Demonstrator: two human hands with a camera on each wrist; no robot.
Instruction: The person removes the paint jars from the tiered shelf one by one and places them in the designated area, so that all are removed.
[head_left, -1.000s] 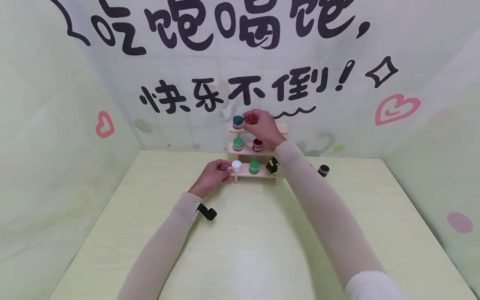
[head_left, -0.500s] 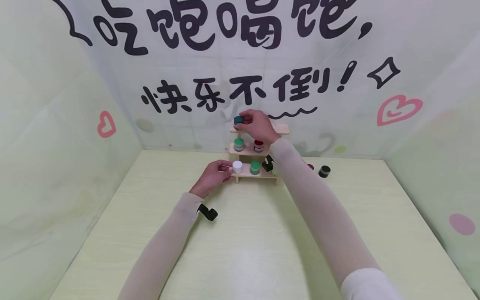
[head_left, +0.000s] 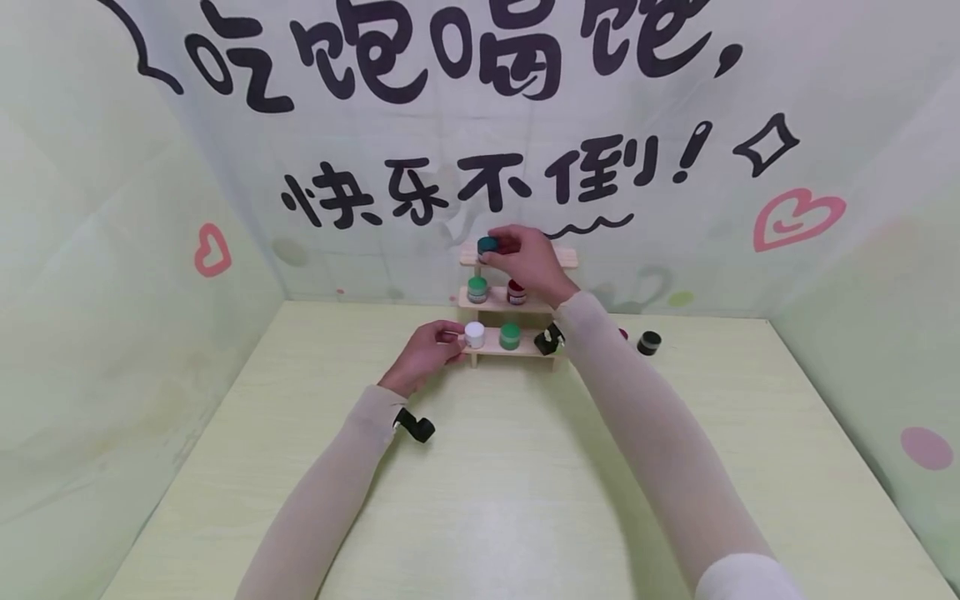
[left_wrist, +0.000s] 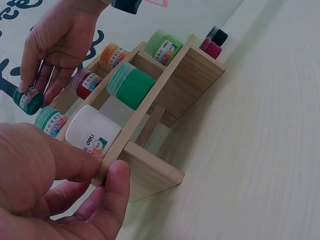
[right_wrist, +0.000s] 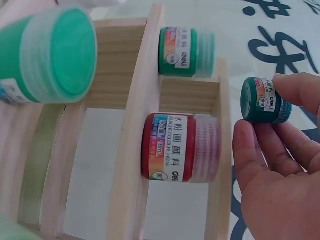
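Observation:
My right hand (head_left: 528, 260) pinches a small dark green paint jar (head_left: 487, 247) at the top tier of a three-tier wooden rack (head_left: 558, 257). In the right wrist view, thumb and fingers hold this jar (right_wrist: 265, 100) on its side. My left hand (left_wrist: 65, 180) grips the left end of the rack's lowest tier between thumb and fingers, close by a white paint jar (left_wrist: 92, 131). A green jar (left_wrist: 131, 86) and a light green jar (left_wrist: 164, 48) share that tier. The middle tier bears a green jar (right_wrist: 185, 52), a red jar (right_wrist: 167, 147) and an orange jar (left_wrist: 113, 54).
Right of the rack, a black jar (head_left: 648, 342) and a dark red jar (left_wrist: 210, 48) stand on the pale table (head_left: 480, 483). A printed cloth (head_left: 375, 125) hangs behind, with cloth walls on both sides. The right forearm hides the rack's lower right part in the head view.
My right hand has closed on the dark green jar and shifted it slightly to the right along the top tier. My left hand has stayed at the rack's lower left end.

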